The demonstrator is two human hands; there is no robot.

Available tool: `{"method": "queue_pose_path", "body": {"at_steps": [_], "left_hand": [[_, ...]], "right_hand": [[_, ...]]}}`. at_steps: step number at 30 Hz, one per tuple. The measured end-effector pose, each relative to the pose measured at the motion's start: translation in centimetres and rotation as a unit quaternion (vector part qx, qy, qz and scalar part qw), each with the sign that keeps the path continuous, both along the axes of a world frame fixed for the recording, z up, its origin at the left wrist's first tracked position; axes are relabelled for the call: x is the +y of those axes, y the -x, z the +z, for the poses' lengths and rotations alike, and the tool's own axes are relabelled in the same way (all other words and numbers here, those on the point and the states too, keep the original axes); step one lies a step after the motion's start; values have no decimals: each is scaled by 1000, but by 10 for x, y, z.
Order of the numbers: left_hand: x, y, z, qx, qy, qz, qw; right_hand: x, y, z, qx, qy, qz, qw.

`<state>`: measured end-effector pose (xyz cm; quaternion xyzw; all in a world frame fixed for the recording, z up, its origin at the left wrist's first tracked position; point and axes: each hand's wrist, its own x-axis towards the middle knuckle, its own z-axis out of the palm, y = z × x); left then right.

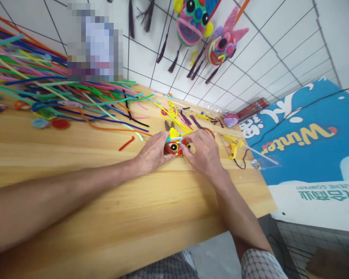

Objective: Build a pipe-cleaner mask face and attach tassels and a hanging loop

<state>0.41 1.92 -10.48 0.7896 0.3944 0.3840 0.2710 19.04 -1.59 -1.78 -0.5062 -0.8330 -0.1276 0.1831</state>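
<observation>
A small pipe-cleaner animal head [174, 148], red with black-and-white eyes ringed in yellow, sits between my hands above the wooden table. My left hand [151, 155] grips its left side with fingers and thumb. On its right side, the thumb and fingers of my right hand [204, 153] close on the head by the red nose and one eye; the fingers cover part of it. Yellow coiled trim [174, 133] stands on top of the head. Just behind it lie dark-jawed pliers [168, 126], partly hidden.
Many coloured pipe cleaners [84, 93] cover the table's back left. A short red pipe cleaner [126, 143] lies left of my hands. To the right are a yellow glue gun [234, 145] with its cord and a blue sign [302, 143]. Finished tasselled heads [192, 23] hang behind.
</observation>
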Motion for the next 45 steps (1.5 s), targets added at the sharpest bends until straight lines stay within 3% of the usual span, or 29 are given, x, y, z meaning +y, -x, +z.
{"method": "queue_pose_path", "body": {"at_steps": [16,45], "left_hand": [[1,-1,-5,-13,-25,6,1000],[1,-1,-5,-5,-24,10,1000]], "right_hand": [[-1,-11,-6,65,-4,44,997],[-3,-9,-9,123,2,41,992]]}}
